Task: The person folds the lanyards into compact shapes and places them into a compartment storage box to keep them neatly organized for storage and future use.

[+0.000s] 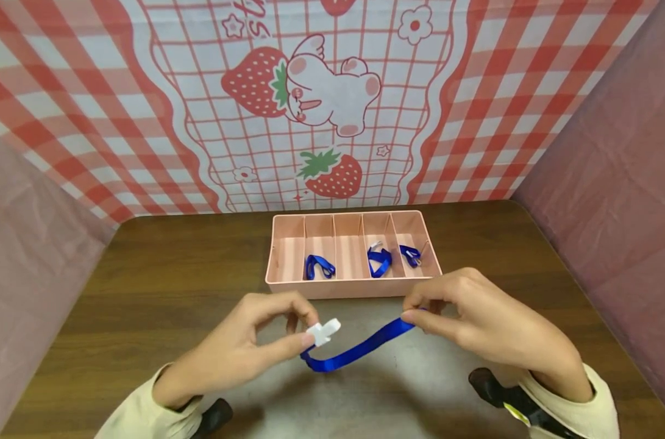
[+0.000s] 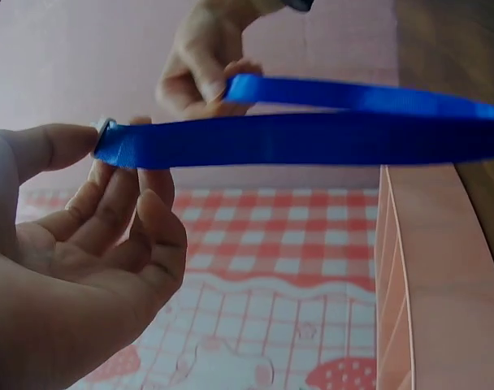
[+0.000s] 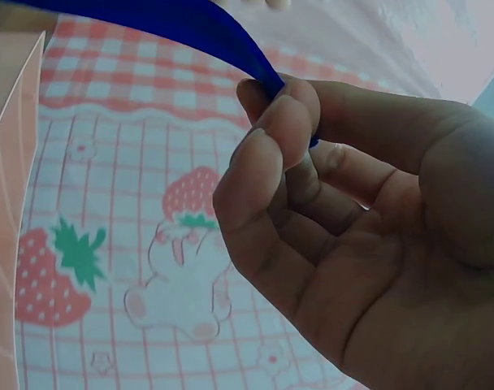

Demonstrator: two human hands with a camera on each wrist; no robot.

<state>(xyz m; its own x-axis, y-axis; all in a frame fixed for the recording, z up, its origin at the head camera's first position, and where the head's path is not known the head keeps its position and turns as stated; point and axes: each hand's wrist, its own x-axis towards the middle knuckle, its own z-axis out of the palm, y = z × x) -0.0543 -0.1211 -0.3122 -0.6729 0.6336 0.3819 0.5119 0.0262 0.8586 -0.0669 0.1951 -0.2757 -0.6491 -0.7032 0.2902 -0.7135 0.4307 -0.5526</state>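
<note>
A blue lanyard (image 1: 359, 350) sags between my two hands above the table, with a white plastic clip (image 1: 325, 331) at its left end. My left hand (image 1: 250, 341) pinches this end between thumb and fingers. The right hand (image 1: 486, 329) pinches the ribbon's other end between thumb and fingertips. In the left wrist view, the ribbon (image 2: 312, 142) runs as two strands that stretch off to the right. The right wrist view shows the ribbon (image 3: 206, 36) entering the right hand's (image 3: 336, 187) pinch, which partly hides that end.
Behind my hands stands a pink divided tray (image 1: 343, 289). Folded blue lanyards lie in its second compartment from the left (image 1: 319, 267) and its two rightmost ones (image 1: 380, 262). A checked strawberry cloth (image 1: 332, 91) hangs at the table's (image 1: 200, 256) back edge.
</note>
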